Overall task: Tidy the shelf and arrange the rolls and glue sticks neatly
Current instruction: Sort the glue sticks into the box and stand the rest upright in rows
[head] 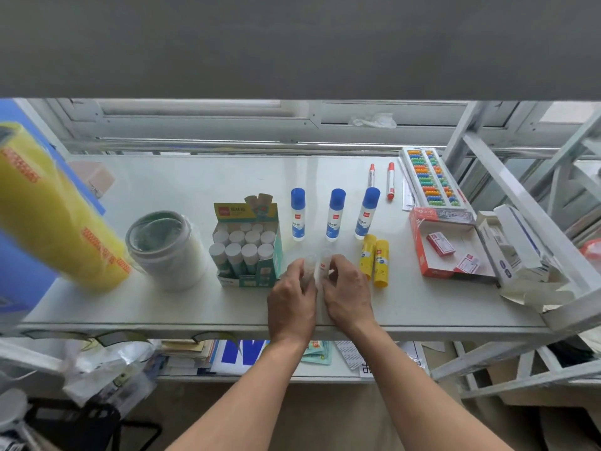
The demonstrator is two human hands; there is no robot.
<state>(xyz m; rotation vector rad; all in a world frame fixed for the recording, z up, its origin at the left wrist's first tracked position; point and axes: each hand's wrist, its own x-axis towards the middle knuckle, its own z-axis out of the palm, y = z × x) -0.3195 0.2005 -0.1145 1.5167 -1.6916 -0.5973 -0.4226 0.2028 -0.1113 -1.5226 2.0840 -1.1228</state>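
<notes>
On the white shelf (162, 307), my left hand (291, 304) grips a clear-capped glue stick (308, 260) and my right hand (348, 294) grips a second clear glue stick (324, 260) beside it. Both stand close together near the shelf's front edge. Behind them three blue-capped glue bottles (335, 214) stand in a row. Two yellow glue sticks (374, 260) stand just right of my right hand. To the left is a green display box of white-capped glue sticks (245, 247). A white tape roll stack (166, 250) and a large yellow roll (55, 216) sit further left.
Two red markers (390, 180) lie at the back right, beside a packaged abacus (429, 179). An open red box of staples (450, 244) and torn white cartons (520, 252) crowd the right end. A lower shelf holds papers (240, 353).
</notes>
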